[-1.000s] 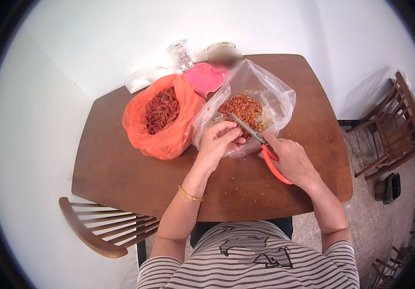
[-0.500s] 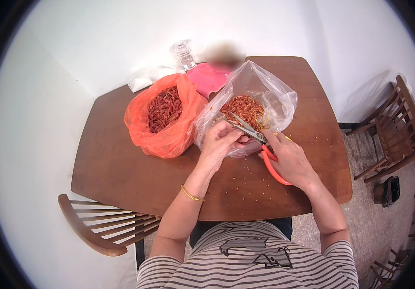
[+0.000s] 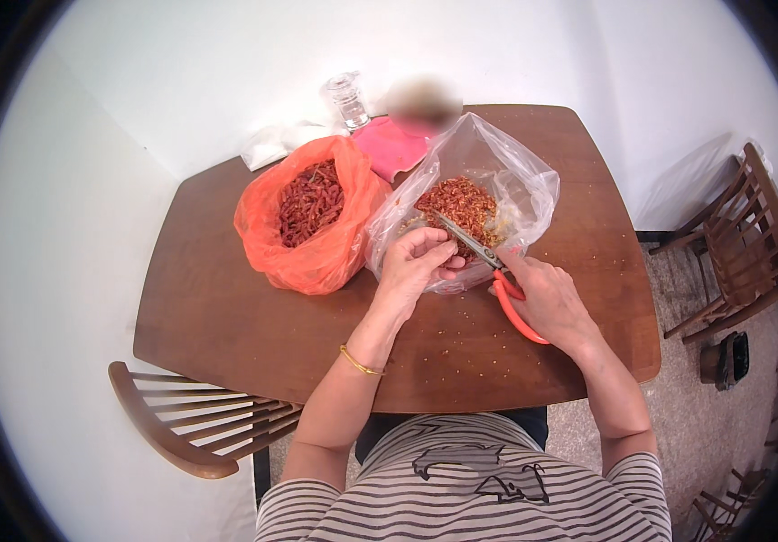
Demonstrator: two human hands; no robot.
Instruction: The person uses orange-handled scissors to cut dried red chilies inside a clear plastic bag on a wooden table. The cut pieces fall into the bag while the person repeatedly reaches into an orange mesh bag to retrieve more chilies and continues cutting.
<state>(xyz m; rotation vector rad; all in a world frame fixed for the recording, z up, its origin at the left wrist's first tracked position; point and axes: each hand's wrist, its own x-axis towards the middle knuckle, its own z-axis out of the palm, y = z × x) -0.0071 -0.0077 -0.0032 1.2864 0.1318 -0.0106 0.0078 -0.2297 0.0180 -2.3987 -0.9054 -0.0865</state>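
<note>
- Spanning the space before us, the brown wooden surface bears both loads within easy reach.
- The orange-red plastic bag stands open on our left, baring whole dried chilies, dark red, slender and wrinkled.
- The clear plastic bag sits just beside it, mouth spread wide, seemingly so bits can drop inside.
- The red-handled scissors slant over that mouth, blades pointing away and leftward.
- Our right hand is clamped on their handles, likely for leverage.
- Our left hand curls beside the blades; we cannot tell whether its fingers pinch anything.
- The chopped chili pieces heap inside the clear plastic bag, red flecked with yellow.
</note>
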